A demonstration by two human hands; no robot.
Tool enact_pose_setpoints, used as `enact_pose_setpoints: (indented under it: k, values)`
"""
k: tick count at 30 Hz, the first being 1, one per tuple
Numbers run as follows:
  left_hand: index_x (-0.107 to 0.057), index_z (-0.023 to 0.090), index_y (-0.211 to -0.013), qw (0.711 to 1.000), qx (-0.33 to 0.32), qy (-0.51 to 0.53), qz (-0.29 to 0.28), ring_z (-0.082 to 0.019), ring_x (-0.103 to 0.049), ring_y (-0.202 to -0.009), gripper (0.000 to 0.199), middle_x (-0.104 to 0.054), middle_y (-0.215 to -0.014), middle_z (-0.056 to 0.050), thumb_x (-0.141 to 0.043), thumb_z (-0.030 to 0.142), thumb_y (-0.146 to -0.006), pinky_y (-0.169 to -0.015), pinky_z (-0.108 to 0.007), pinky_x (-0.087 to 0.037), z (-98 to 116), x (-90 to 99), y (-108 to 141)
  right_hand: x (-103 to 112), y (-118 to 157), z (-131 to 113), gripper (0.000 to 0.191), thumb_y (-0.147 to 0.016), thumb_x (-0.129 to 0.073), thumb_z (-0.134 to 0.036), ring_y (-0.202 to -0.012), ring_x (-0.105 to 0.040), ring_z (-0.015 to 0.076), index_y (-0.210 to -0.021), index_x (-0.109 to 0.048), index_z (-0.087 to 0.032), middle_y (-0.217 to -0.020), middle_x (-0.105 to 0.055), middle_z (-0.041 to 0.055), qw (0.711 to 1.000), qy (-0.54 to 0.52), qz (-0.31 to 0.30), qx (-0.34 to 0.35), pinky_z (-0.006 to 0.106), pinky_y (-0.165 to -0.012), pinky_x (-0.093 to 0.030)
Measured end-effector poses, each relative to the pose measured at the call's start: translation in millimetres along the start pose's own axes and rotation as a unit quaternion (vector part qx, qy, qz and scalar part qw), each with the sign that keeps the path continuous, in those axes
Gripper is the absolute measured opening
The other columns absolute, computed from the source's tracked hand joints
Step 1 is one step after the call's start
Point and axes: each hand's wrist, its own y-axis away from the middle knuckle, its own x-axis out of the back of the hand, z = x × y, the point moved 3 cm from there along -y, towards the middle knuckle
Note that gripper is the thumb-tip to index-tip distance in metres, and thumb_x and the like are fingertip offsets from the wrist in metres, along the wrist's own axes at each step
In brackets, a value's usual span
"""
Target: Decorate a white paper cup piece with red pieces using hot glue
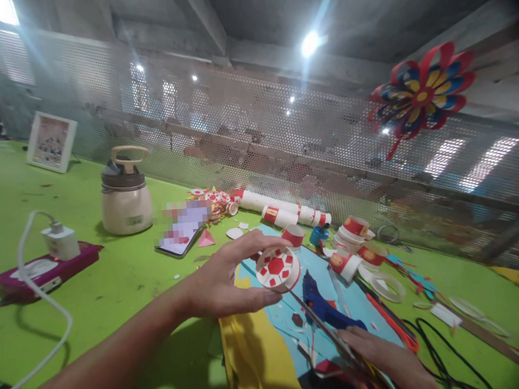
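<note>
My left hand [230, 276] is closed around a short paper cup piece [277, 270], thumb below and fingers above. The round end turned towards me is white, with a red hexagon in the middle and smaller red patches around it. In my right hand [381, 352] is a pair of scissors [324, 326], its long metal blades pointing up and left. The blade tip reaches the lower edge of the cup piece; whether it touches is unclear. Much of the handles is hidden by my fingers and the frame edge. A blue glue gun [325, 305] lies just beyond the blades.
Light blue [273, 324] and yellow paper [258, 366] cover the table below my hands. Cut paper cups [355, 229], a tape ring [387, 286] and a black cable [443, 347] lie right. A phone [184, 228], beige bottle [127, 204] and purple power strip [47, 274] stand left.
</note>
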Motion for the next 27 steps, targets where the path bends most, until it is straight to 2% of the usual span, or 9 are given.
enact_pose_setpoints:
  k: [6,9,13,17,20,27]
  values:
    - [-0.050,0.023,-0.127,0.999,0.020,0.041,0.002,-0.023,-0.054,-0.107,0.054,-0.057,-0.118,-0.007,-0.070,0.035,-0.078,-0.093,-0.041,-0.045,-4,-2.2,-2,-2,3,3,0.046,-0.084,-0.063,-0.025,-0.100,-0.070,0.0276,-0.129,-0.057,-0.024,-0.112,-0.073,0.0084,0.999,0.038,0.014,0.004,0.035,-0.082,-0.059]
    - [-0.051,0.023,-0.127,0.998,0.029,0.050,0.003,-0.022,-0.055,-0.104,0.054,-0.058,-0.114,-0.006,-0.070,0.035,-0.078,-0.093,-0.040,-0.045,-6,-3.3,-3,-4,4,10,0.048,-0.083,-0.064,-0.032,-0.100,-0.070,0.0289,-0.130,-0.058,-0.024,-0.114,-0.072,0.0086,0.998,0.051,0.005,0.023,0.033,-0.079,-0.060]
    - [-0.052,0.021,-0.126,0.997,0.043,0.058,0.006,-0.022,-0.055,-0.104,0.054,-0.058,-0.116,-0.007,-0.070,0.035,-0.077,-0.093,-0.040,-0.045,-11,-5.3,-3,-7,7,17,0.051,-0.086,-0.060,-0.044,-0.095,-0.072,0.0277,-0.134,-0.055,-0.027,-0.110,-0.074,0.0068,0.996,0.057,0.033,0.067,0.029,-0.073,-0.061]
    - [-0.052,0.020,-0.125,0.997,0.049,0.067,0.003,-0.022,-0.056,-0.104,0.053,-0.058,-0.118,-0.008,-0.070,0.036,-0.077,-0.093,-0.040,-0.046,-12,-7.8,-4,-12,9,14,0.050,-0.086,-0.056,-0.049,-0.104,-0.068,0.0306,-0.131,-0.057,-0.027,-0.116,-0.071,0.0088,0.998,0.029,0.053,-0.007,0.039,-0.088,-0.055]
    - [-0.053,0.019,-0.122,0.996,0.048,0.077,0.000,-0.021,-0.058,-0.101,0.049,-0.060,-0.116,-0.008,-0.068,0.037,-0.079,-0.091,-0.039,-0.047,-11,-8.6,-5,-14,9,9,0.049,-0.085,-0.058,-0.048,-0.104,-0.067,0.0306,-0.129,-0.057,-0.027,-0.117,-0.070,0.0095,0.998,0.008,0.062,-0.028,0.042,-0.096,-0.050]
    - [-0.054,0.019,-0.121,0.995,0.047,0.084,0.006,-0.020,-0.058,-0.100,0.048,-0.060,-0.114,-0.007,-0.068,0.036,-0.078,-0.090,-0.037,-0.048,-10,-9.3,-5,-13,8,11,0.047,-0.086,-0.056,-0.051,-0.102,-0.068,0.0288,-0.126,-0.060,-0.027,-0.114,-0.071,0.0092,0.997,0.012,0.075,-0.023,0.037,-0.091,-0.053]
